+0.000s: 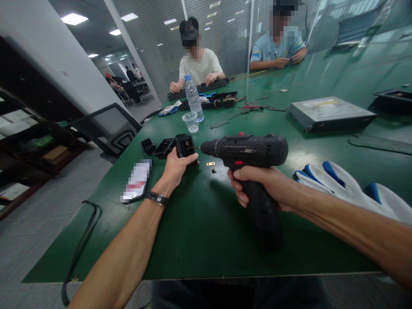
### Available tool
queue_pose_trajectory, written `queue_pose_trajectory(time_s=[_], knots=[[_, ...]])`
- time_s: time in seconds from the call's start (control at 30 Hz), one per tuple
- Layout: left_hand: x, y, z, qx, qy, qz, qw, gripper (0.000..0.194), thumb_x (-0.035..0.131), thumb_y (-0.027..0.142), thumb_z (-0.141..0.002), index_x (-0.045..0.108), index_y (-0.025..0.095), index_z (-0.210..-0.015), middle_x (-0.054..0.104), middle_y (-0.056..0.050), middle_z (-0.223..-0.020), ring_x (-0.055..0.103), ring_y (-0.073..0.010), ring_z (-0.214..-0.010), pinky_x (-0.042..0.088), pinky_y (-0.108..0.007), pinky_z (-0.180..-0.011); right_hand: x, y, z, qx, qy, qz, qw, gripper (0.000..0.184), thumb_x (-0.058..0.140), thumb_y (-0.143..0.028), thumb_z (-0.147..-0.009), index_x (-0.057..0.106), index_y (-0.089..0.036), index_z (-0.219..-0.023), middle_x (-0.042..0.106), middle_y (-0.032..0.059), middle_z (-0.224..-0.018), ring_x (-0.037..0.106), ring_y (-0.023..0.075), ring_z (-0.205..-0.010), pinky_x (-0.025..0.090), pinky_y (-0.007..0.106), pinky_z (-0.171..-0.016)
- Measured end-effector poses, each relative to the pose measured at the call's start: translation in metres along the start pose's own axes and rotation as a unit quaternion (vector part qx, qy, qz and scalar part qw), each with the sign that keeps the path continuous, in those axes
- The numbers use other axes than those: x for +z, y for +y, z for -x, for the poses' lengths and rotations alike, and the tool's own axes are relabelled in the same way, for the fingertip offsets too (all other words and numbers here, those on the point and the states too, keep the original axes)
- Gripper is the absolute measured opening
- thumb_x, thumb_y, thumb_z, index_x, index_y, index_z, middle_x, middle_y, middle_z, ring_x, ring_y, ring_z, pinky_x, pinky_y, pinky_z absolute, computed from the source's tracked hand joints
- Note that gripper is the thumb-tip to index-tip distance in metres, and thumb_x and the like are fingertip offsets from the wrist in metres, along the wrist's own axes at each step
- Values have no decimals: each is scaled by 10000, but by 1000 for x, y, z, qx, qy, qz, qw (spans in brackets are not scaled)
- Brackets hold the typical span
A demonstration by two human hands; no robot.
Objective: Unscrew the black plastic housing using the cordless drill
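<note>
The right hand (273, 184) is wrapped around the grip of a cordless drill (254, 150), a stubby, matte-black plastic body with red switches. Off the drill's nose, the left hand (176, 166) grips a boxy, hollow black housing (186, 143); the thin bit points at its open side, though contact is unclear. Below the chuck, a small flat brass-coloured plate (210, 164) lies on the glossy green counter (199, 240). Behind the drill's rear end sits a soft white glove (354, 197) with blue fingertips; beyond the drill stands a clear plastic cup (192, 124).
</note>
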State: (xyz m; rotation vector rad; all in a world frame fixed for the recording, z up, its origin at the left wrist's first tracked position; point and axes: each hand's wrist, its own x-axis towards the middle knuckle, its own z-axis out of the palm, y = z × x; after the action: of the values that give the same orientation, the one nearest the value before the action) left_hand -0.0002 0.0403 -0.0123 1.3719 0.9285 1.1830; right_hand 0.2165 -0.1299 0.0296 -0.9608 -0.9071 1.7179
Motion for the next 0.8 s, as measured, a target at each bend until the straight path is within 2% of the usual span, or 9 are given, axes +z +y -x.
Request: queue_pose_trajectory(time_s=[0.53,0.8], knots=[[0,1,0,-6,6,1,1000,500,934,250,-626,636,154,-1016,661,-11,-922,668,-147,-732,648,-376,-720,0,0,1,-6,-1,7,1000,107,705,-280,-833,675,-177,-826,580,1,-691,566,147,-536,494,283,-517],[2,1,2,-4,8,8,1000,499,931,344,-665,629,160,-1016,659,-14,-933,664,-147,-737,648,-358,-689,0,0,1,-8,-2,7,1000,114,701,-289,-828,671,-180,-842,584,2,-700,569,146,-537,486,284,-521]])
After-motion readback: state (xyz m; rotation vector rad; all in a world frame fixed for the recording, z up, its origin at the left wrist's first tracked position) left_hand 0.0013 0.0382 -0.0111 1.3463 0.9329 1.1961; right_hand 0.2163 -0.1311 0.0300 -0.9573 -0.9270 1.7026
